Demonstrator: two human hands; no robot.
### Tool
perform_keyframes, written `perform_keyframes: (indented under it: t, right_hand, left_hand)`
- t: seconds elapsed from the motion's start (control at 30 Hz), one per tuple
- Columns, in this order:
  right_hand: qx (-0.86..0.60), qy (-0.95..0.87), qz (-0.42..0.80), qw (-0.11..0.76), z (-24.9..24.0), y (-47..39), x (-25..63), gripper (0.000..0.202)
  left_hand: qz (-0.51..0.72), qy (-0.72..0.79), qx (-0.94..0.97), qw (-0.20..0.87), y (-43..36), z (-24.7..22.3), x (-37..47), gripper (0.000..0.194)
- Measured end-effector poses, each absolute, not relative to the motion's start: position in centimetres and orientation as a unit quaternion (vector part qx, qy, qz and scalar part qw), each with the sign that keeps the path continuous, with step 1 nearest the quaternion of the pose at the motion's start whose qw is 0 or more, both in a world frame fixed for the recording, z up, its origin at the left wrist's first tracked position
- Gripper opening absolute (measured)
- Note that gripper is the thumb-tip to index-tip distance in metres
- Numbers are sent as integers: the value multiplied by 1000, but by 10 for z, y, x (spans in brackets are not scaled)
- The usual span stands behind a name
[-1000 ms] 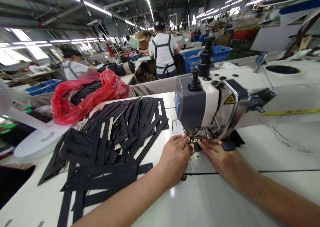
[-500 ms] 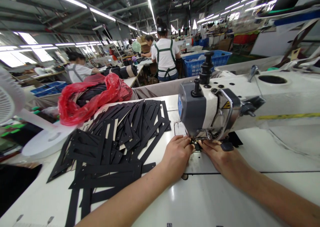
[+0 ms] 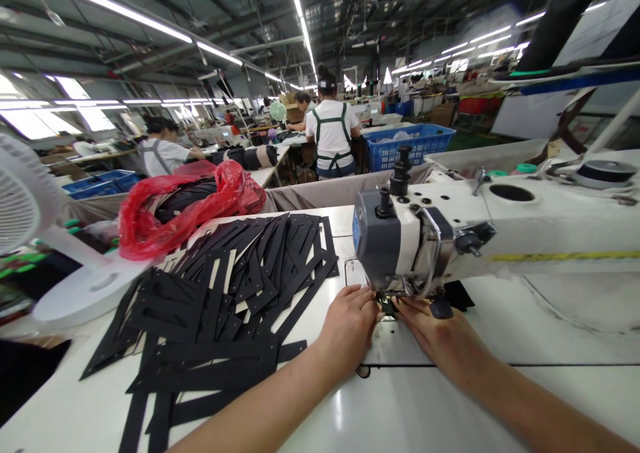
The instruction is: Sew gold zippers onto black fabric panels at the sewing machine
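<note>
The sewing machine head stands over the table, with both my hands close around its needle area. My left hand is closed at the left of the needle, its fingertips pressed on a small black strip piece under the presser foot. From the other side, my right hand reaches in with fingers together on the same piece; its fingertips are partly hidden by the machine. A dark corner of material shows behind the right hand. Left of my hands lies a heap of black strip pieces with small holes.
A red plastic bag with dark pieces sits behind the heap. At the left stands a white fan. Blue baskets and several people at work are beyond the table's back edge, among them a person in a green-strapped apron.
The view has tilted slightly, so the table and machine appear a little lower. Both hands stay at the needle with almost the same pose.
</note>
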State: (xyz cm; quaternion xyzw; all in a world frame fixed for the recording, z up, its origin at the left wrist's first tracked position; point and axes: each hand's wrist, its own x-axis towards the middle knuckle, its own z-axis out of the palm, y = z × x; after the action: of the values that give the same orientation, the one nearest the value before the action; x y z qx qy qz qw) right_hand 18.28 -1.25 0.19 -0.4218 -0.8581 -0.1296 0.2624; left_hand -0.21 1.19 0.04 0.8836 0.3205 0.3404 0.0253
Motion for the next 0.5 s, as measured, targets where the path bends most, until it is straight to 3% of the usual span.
perform_keyframes:
  t: [0.17,0.3,0.37,0.43,0.5]
  right_hand:
    - [-405,-873,-126,242,12,-2,220,21]
    - [-414,-863,-216,194,27,-11,249,22]
    - [-429,-850,-260,157,27,-33,241,25]
    - [-435,-834,-283,189,22,-64,221,28]
    - [-422,-832,-249,261,15,-99,200,28]
  left_hand:
    - [335,335,880,25,16,-2,-4,10]
    - [308,333,891,-5,-1,13,-6,9]
    - [282,316,906,-18,-21,23,-1,23]
    - [262,278,924,-19,-40,30,7,44]
    - [244,232,942,-10,-53,31,15,45]
